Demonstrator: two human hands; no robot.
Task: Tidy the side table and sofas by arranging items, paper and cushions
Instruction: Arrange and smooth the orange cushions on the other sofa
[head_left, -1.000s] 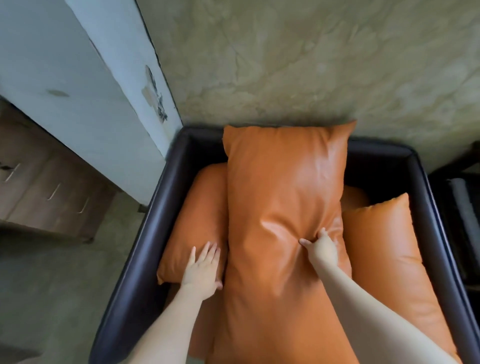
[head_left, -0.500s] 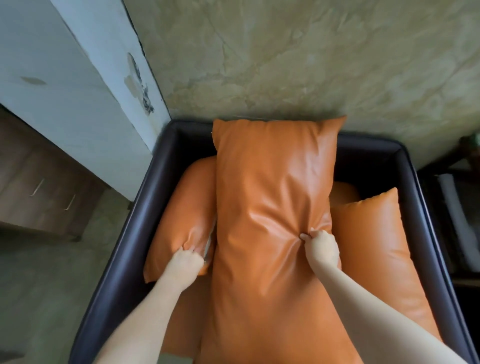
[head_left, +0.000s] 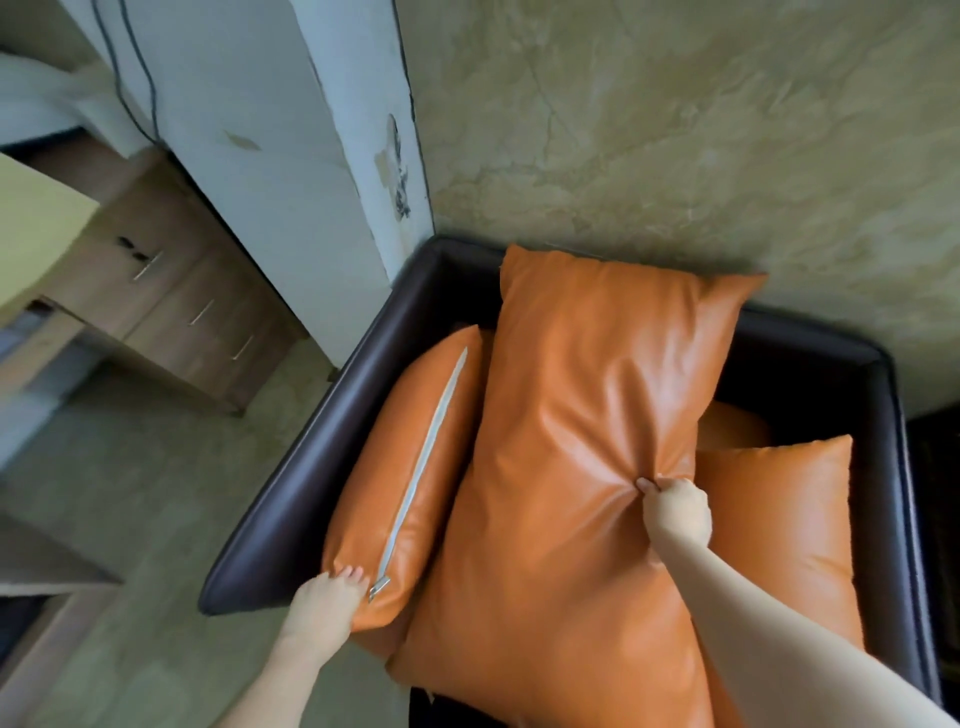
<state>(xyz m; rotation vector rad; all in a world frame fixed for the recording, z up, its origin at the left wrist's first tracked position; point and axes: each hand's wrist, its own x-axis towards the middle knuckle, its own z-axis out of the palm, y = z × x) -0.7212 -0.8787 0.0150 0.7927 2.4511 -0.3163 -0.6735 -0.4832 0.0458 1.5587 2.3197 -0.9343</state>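
Three orange leather cushions sit in a dark brown sofa (head_left: 291, 493). The large middle cushion (head_left: 571, 467) stands lengthwise, and my right hand (head_left: 675, 512) pinches a fold of its right side. The left cushion (head_left: 405, 467) is tipped on edge with its white zip facing up. My left hand (head_left: 327, 603) grips that cushion's near corner, beside the zip pull. The right cushion (head_left: 779, 530) lies beside my right forearm, partly hidden by it.
A marbled wall (head_left: 675, 130) rises behind the sofa, with a white pillar (head_left: 270, 156) at its left corner. A wooden drawer unit (head_left: 171, 296) stands at the left. Greenish floor (head_left: 130, 519) spreads left of the sofa's arm.
My left hand went from resting flat on the left cushion to gripping its corner, and turned it so the zip faces up. My right hand keeps its pinch on the middle cushion.
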